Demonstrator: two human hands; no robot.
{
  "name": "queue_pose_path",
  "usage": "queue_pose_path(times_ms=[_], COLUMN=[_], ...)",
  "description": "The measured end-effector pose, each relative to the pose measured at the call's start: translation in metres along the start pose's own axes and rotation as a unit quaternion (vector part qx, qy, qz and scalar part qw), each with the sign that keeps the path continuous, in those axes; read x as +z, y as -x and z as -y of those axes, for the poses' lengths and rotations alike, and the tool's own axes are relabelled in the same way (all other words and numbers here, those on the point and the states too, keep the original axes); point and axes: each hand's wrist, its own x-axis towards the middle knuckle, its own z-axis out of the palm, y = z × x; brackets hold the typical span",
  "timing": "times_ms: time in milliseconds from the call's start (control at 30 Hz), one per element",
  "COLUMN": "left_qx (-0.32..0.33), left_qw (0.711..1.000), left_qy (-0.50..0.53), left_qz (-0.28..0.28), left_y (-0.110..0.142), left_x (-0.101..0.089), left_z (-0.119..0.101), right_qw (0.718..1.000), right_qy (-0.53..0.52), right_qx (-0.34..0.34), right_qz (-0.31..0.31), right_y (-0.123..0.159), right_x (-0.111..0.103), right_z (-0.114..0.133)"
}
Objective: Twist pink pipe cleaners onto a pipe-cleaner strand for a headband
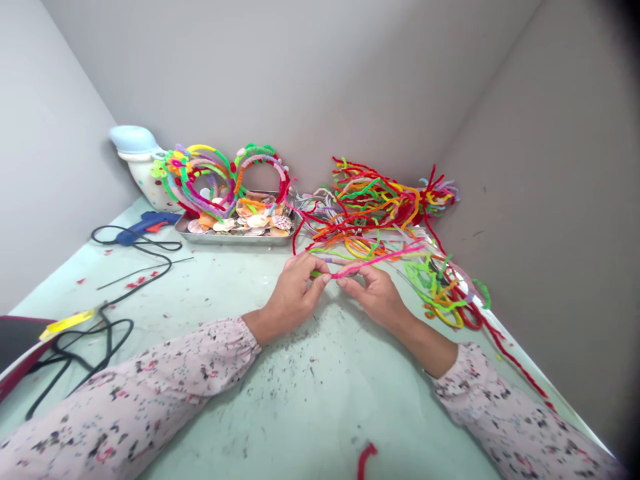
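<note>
Near us, at the bottom, lies a red fuzzy bit [367,457]. In the middle, our left hand [297,290] pinches a pink fuzzy stick [385,259] and a green stick [315,273], and our right hand [383,297] grips the pink one too. We think this piece is only part done: its pink end sticks out loose. Farther off, the pile [377,200] at upper right looks unused, and the hoops [261,152] at upper left look finished.

The head-worn camera looks forward and down across the table [280,413], near enough that the sleeves [150,393] run in from the lower left and lower right and the left hand [295,291] and right hand [377,297] sit close to mid-frame. Walls [280,73] fill the upper frame. The upper right corner is dark, too blurred to read with certainty.
</note>
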Motion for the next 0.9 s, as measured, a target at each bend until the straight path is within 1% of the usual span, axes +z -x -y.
queue_pose_path(times_ms=[200, 433, 700, 900], left_qx=[0.008, 0.008, 0.009, -0.002], left_qw=[1.0, 1.0, 1.0, 1.0], left_qy=[-0.007, -0.013, -0.012, -0.003], left_qz=[0.0, 0.003, 0.004, 0.0], left_y=[0.0002, 0.0006, 0.0007, 0.0002], left_x=[0.0009, 0.0007, 0.0021, 0.0019], left_z=[0.0014, 0.0018, 0.0025, 0.0016], right_qw=[1.0, 1.0, 1.0, 1.0], right_qy=[0.003, 0.0, 0.004, 0.011], right_qx=[-0.003, 0.006, 0.011, -0.007], right_qz=[0.009, 0.0, 0.007, 0.0], right_y=[0.0009, 0.0013, 0.002, 0.0009], right_x=[-0.0002, -0.0009, -0.0003, 0.0007], right_z=[0.0043, 0.0052, 0.0063, 0.0044])
